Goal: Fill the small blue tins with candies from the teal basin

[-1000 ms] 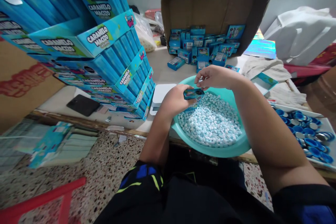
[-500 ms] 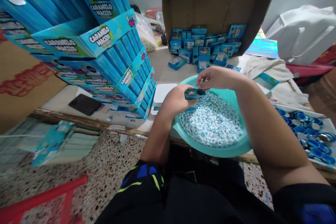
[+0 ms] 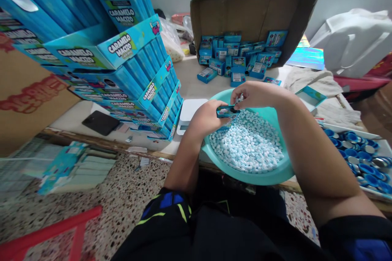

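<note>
1. Firstly, stack [image 3: 134, 77]: tall, blue, at 10 o'clock from the basin [image 3: 248, 178]; best not nudged on a reach leftward.
2. Carton [image 3: 251, 8]: brown, on its side at 12, with small packs [image 3: 239, 61] inside and before its mouth.
3. Basin: turquoise, directly before the wearer; a sound catch for drops, so the work is best done above it.
4. Scale [image 3: 192, 110], by its look: white, at 10, between stack and basin.
5. Left hand [image 3: 206, 115]: at the basin's 10, closed round the box [image 3: 225, 111]; a light grip should spare its walls.
6. Right hand [image 3: 253, 93]: at the basin's 12, fingertips pinched on a few sweets [image 3: 239, 98]; small amounts, released close to the box, seem wisest.
7. Box: blue, over the basin's 10 to 11; whether its end is open cannot be told.
8. Heaped sweets [image 3: 246, 147]: white and pale blue, covering the basin's floor.
</note>
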{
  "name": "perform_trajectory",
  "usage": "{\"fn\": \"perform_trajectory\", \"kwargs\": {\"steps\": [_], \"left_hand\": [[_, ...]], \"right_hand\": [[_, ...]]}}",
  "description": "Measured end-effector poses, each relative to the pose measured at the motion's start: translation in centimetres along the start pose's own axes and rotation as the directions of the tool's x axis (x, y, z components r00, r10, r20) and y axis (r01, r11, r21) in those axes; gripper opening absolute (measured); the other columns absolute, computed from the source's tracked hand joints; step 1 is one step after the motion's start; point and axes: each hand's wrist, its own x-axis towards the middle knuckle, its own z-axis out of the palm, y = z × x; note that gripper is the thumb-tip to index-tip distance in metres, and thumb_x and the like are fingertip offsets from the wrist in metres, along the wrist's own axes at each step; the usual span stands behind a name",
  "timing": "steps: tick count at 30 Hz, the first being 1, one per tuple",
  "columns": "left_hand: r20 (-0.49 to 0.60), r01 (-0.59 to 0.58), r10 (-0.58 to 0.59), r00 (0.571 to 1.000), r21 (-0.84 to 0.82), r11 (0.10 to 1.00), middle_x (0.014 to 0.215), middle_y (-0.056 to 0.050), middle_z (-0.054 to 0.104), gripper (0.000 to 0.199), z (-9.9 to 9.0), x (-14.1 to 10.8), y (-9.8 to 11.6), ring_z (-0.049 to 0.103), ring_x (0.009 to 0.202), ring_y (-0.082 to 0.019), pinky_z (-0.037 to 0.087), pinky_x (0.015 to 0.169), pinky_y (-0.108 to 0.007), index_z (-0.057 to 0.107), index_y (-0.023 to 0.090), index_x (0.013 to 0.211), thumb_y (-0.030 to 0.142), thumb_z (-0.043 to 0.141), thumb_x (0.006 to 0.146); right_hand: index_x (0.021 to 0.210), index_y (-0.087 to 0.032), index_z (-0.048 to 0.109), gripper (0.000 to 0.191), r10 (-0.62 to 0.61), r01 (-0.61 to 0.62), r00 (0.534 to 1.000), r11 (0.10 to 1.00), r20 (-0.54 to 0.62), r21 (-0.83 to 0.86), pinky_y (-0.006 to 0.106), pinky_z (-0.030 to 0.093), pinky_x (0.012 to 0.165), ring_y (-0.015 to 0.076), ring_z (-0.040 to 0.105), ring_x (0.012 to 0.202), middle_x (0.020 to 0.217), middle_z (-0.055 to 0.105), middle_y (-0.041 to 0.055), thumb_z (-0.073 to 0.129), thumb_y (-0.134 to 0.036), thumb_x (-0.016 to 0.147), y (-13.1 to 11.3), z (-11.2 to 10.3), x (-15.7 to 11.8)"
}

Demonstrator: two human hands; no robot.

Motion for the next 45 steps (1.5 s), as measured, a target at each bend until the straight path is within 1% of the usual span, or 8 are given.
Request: {"fn": "perform_trajectory", "kwargs": {"steps": [4, 9, 14, 20, 31, 39, 43, 45], "left_hand": [[0.003, 0.005, -0.005, 1.000, 0.028, 1.000, 0.121, -0.008, 0.072, 0.042, -0.06, -0.04, 0.03, 0.067, 0.112, -0.028, 0.052, 0.100, -0.045, 0.071, 0.023, 0.116, 0.027, 0.080, 0.076], [0.012, -0.010, 0.009, 1.000, 0.028, 1.000, 0.122, -0.009, 0.072, 0.043, -0.17, -0.07, 0.12, 0.066, 0.114, -0.028, 0.051, 0.100, -0.044, 0.070, 0.022, 0.118, 0.026, 0.079, 0.077], [0.012, -0.016, 0.016, 1.000, 0.010, 1.000, 0.121, -0.009, 0.072, 0.044, -0.17, -0.08, 0.09, 0.067, 0.114, -0.028, 0.052, 0.101, -0.043, 0.070, 0.020, 0.119, 0.024, 0.078, 0.076], [0.011, -0.023, 0.023, 1.000, 0.037, 0.999, 0.119, -0.009, 0.072, 0.041, -0.19, -0.09, 0.09, 0.067, 0.113, -0.028, 0.052, 0.100, -0.044, 0.070, 0.021, 0.116, 0.025, 0.079, 0.076], [0.009, -0.027, 0.027, 1.000, 0.019, 0.999, 0.118, -0.007, 0.073, 0.040, -0.13, -0.10, -0.03, 0.067, 0.113, -0.028, 0.052, 0.101, -0.045, 0.071, 0.024, 0.115, 0.026, 0.078, 0.076], [0.003, -0.038, 0.038, 0.999, 0.018, 0.999, 0.118, -0.008, 0.072, 0.041, -0.20, -0.15, -0.02, 0.067, 0.113, -0.027, 0.051, 0.100, -0.043, 0.070, 0.023, 0.117, 0.027, 0.079, 0.077], [0.006, -0.032, 0.032, 0.999, 0.022, 0.999, 0.119, -0.008, 0.072, 0.042, -0.16, -0.16, 0.00, 0.066, 0.114, -0.027, 0.051, 0.102, -0.043, 0.070, 0.022, 0.117, 0.026, 0.079, 0.077], [0.005, -0.030, 0.030, 1.000, 0.023, 0.999, 0.118, -0.009, 0.072, 0.041, -0.15, -0.16, 0.02, 0.067, 0.112, -0.027, 0.051, 0.101, -0.043, 0.070, 0.021, 0.116, 0.025, 0.079, 0.076]], "right_hand": [[0.092, -0.026, 0.078, 0.019, -0.023, 0.024, 1.000, 0.999, 0.018, -0.036, 0.031, 0.041, 0.066, 0.0179, 0.059, 0.076, 0.084, 0.070, 0.0013, 0.072, -0.033, 0.075, -0.32, 0.10, -0.17], [0.096, -0.026, 0.078, 0.021, -0.037, 0.038, 0.999, 0.996, 0.019, -0.074, 0.031, 0.041, 0.065, 0.0177, 0.059, 0.077, 0.089, 0.071, 0.0016, 0.071, -0.029, 0.076, -0.40, 0.50, -0.22], [0.097, -0.025, 0.078, 0.024, -0.067, 0.069, 0.998, 0.995, 0.021, -0.071, 0.030, 0.042, 0.067, 0.0178, 0.060, 0.078, 0.089, 0.071, 0.0020, 0.069, -0.025, 0.075, -0.40, 0.64, -0.29], [0.097, -0.024, 0.077, 0.027, -0.049, 0.051, 0.999, 0.993, 0.021, -0.109, 0.029, 0.040, 0.064, 0.0166, 0.058, 0.075, 0.090, 0.070, 0.0027, 0.066, -0.017, 0.073, -0.85, 0.46, -0.53], [0.094, -0.025, 0.076, 0.027, -0.061, 0.064, 0.998, 0.991, 0.023, -0.118, 0.029, 0.041, 0.065, 0.0170, 0.058, 0.076, 0.089, 0.069, 0.0027, 0.064, -0.015, 0.073, -0.88, 0.65, -0.54], [0.098, -0.025, 0.075, 0.030, -0.067, 0.067, 0.998, 0.992, 0.003, -0.105, 0.030, 0.043, 0.068, 0.0182, 0.060, 0.080, 0.094, 0.071, 0.0032, 0.063, -0.014, 0.072, -0.63, 0.82, -0.37], [0.095, -0.025, 0.076, 0.030, -0.062, 0.063, 0.998, 0.992, 0.013, -0.105, 0.030, 0.044, 0.068, 0.0181, 0.060, 0.079, 0.091, 0.070, 0.0030, 0.063, -0.013, 0.071, -0.54, 0.92, -0.27], [0.094, -0.024, 0.076, 0.029, -0.063, 0.065, 0.998, 0.992, 0.017, -0.108, 0.030, 0.044, 0.068, 0.0183, 0.061, 0.079, 0.090, 0.070, 0.0029, 0.063, -0.013, 0.070, -0.54, 0.94, -0.22]]}}
